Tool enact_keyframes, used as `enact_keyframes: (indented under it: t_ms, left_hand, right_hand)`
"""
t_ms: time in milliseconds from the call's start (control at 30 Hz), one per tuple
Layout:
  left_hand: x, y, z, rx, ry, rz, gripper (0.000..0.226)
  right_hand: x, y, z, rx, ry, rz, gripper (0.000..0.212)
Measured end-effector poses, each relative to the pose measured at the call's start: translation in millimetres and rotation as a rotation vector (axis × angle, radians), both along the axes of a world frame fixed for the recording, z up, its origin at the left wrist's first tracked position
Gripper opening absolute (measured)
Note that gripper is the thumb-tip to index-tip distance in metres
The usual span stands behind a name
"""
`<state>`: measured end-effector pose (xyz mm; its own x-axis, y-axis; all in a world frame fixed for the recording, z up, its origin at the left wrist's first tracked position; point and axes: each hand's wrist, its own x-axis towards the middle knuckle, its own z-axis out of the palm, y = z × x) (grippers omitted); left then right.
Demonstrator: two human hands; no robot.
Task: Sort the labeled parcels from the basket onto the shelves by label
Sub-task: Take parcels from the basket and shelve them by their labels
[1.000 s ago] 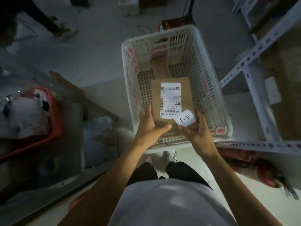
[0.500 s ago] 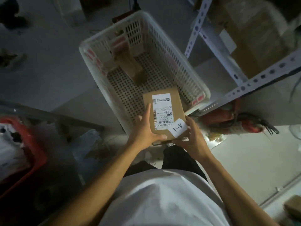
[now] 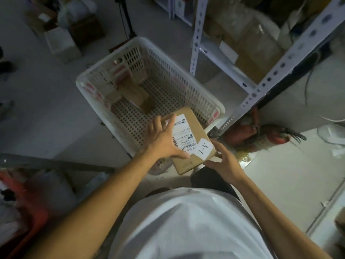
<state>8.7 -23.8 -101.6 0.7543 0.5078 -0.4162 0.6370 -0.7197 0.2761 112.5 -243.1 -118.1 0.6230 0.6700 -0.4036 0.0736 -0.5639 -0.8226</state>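
Observation:
A flat brown cardboard parcel (image 3: 194, 128) with a white shipping label and a white tag reading "A-1" is lifted above the near right corner of the white plastic basket (image 3: 93, 98). My left hand (image 3: 164, 141) grips its left edge, fingers spread over the top and thumb across the label. My right hand (image 3: 222, 161) holds its near right corner from the side and below. Another brown parcel (image 3: 134, 92) lies inside the basket toward the far wall.
A white perforated metal shelf frame (image 3: 276, 71) stands to the right with cardboard boxes (image 3: 250, 43) on a low shelf. Red objects (image 3: 248, 133) lie at its foot. A red crate (image 3: 28, 217) is at lower left. Boxes (image 3: 59, 43) sit on the floor far left.
The parcel has come up out of the basket toward my body and turned clockwise. My view has swung to the right, bringing more of the shelf frame in.

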Motion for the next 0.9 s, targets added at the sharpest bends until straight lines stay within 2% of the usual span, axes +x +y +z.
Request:
enact_keyframes:
  t_ms: [100,167,267,333,400,500,600,633,700,833,900]
  left_hand:
    - [1.3,-1.6,2.4,0.038,-0.058,0.184,0.131]
    - [-4.3,-1.5,0.4,0.032,-0.067,0.242,0.119]
    - [-14.4,-0.8,-0.2,-0.036,-0.037,0.194,0.118]
    - [-19.3,-4.2,0.1,-0.079,-0.036,0.138,0.125]
    - [-24.0,-8.0,0.5,-0.094,-0.081,0.128,0.118]
    - [-31.6,-10.4,-1.3,-0.118,-0.206,0.166,0.067]
    - [-42.7,-19.4,-10.3,-0.323,-0.192,0.202,0.05]
    - [-47.2,-25.3,-13.8,-0.421,-0.195,0.226,0.047]
    - [-56.2,-38.3,-20.1,-0.543,-0.259,0.287,0.058]
    - [-59.8,-63.0,-21.8,-0.614,-0.32,0.341,0.073]
    - [-52.9,-77.8,-19.7,-0.648,-0.325,0.316,0.073]
  right_hand:
    - [0.6,-3.9,3.5,-0.174,-0.041,-0.162,0.046]
    - [-4.0,-3.3,12.1,-0.17,0.099,-0.273,0.037]
    - [-11.7,-3.0,31.7,-0.068,0.453,-0.35,0.038]
    - [-16.5,-8.0,39.3,-0.041,0.569,-0.279,0.048]
    - [-19.7,-10.9,38.6,-0.004,0.637,-0.286,0.062]
    - [-26.9,-6.0,31.6,0.107,0.573,-0.551,0.059]
    - [-35.2,3.8,22.3,0.161,0.462,-0.771,0.045]
    - [-38.3,6.5,19.4,0.157,0.439,-0.767,0.039]
    - [-44.2,7.9,16.3,0.111,0.411,-0.649,0.033]
    - [-54.8,-12.3,15.6,0.179,0.507,-0.422,0.073]
    - [-56.5,-33.5,15.8,0.178,0.434,-0.42,0.077]
